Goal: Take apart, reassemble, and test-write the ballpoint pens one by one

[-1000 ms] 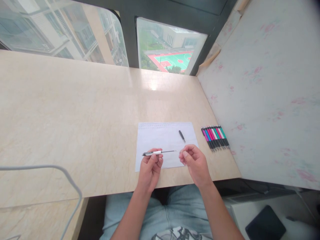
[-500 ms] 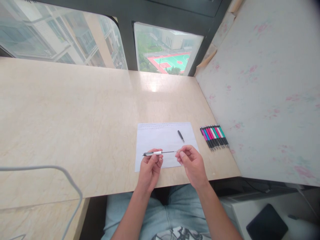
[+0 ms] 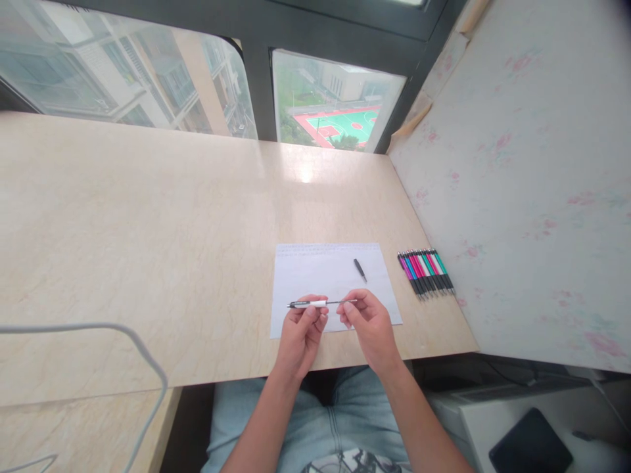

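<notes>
- Nearest the camera, the person's jeans (image 3: 315, 420) fill the gap below the table edge. A dark flat slab (image 3: 530, 447) lies on a low white surface at the near right.
- At the near left a grey cable (image 3: 73, 326) loops over the table (image 3: 148, 230), well apart from the hands.
- The left hand (image 3: 302, 332) is just above the near edge of the table. Its fingertips are closed on a white pen barrel (image 3: 309, 303), which is held level and points left to right.
- The right hand (image 3: 369, 323) is just beside it. Thumb and forefinger are pinched on the right end of the thin refill (image 3: 336, 302) that sticks out of the barrel.
- Both hands hover over the near edge of a white sheet of paper (image 3: 315, 272) and hide part of it.
- A small black pen piece (image 3: 359, 269) lies loose on the sheet, just beyond the right hand.
- To the right of the paper, a row of coloured pens (image 3: 426, 270) lies side by side, close to the flowered wall panel (image 3: 517, 197).
- Farthest off, the window (image 3: 340, 98) runs along the back of the table.
</notes>
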The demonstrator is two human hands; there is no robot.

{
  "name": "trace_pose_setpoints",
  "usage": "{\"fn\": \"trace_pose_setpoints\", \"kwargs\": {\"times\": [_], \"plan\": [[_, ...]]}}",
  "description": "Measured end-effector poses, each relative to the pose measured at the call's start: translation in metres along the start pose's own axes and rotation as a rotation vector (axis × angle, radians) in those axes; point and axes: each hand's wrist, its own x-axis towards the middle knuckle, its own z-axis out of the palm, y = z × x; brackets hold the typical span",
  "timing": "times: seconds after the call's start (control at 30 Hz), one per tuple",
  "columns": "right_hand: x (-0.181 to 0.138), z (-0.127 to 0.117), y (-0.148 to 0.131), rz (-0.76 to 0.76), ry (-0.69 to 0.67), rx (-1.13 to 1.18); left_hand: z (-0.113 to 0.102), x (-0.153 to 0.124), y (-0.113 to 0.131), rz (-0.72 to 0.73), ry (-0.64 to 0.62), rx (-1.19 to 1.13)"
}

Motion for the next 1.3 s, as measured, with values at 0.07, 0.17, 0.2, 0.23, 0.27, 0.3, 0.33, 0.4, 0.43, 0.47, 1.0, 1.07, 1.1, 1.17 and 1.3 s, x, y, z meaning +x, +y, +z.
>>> {"fn": "trace_pose_setpoints", "kwargs": {"times": [0.07,0.17,0.2,0.23,0.27,0.3,0.33,0.4,0.43,0.47,1.0,1.07,1.1,1.17,1.3], "plan": [[0.0,0.003,0.001,-0.002,0.007,-0.007,0.0,0.0,0.0,0.001,0.003,-0.006],[0.002,0.006,0.003,-0.036,0.016,-0.051,-0.001,0.001,0.0,0.006,0.008,-0.01],[0.003,0.006,0.003,-0.049,0.021,-0.059,-0.001,0.001,0.0,0.004,0.007,-0.006],[0.004,0.006,0.003,-0.059,0.024,-0.059,-0.001,0.001,-0.001,-0.001,0.005,0.0],[0.004,0.006,0.004,-0.065,0.027,-0.055,-0.001,0.001,-0.001,-0.006,0.003,0.005],[0.004,0.006,0.004,-0.068,0.029,-0.049,-0.001,0.001,-0.001,-0.009,0.004,0.007],[0.004,0.006,0.004,-0.069,0.029,-0.048,0.0,0.001,0.0,-0.009,0.009,0.004],[0.002,0.007,0.003,-0.07,0.023,-0.064,0.0,0.001,0.0,0.001,0.028,-0.018],[0.001,0.007,0.003,-0.07,0.017,-0.078,0.0,0.002,0.0,0.004,0.037,-0.031],[0.0,0.008,0.004,-0.07,0.008,-0.096,0.0,0.002,0.001,0.005,0.043,-0.043],[0.071,-0.05,0.023,-0.322,0.368,-1.283,0.0,0.0,0.002,-0.017,0.043,-0.07],[0.071,-0.051,0.023,-0.348,0.349,-1.205,-0.001,0.0,0.002,-0.015,0.03,-0.066],[0.069,-0.051,0.022,-0.346,0.337,-1.114,-0.001,0.0,0.002,-0.015,0.025,-0.064],[0.063,-0.052,0.017,-0.27,0.292,-0.844,-0.001,0.0,0.001,-0.015,0.021,-0.056],[0.042,-0.06,0.002,-0.05,0.151,-0.344,-0.001,0.0,0.002,-0.02,0.017,-0.031]]}}
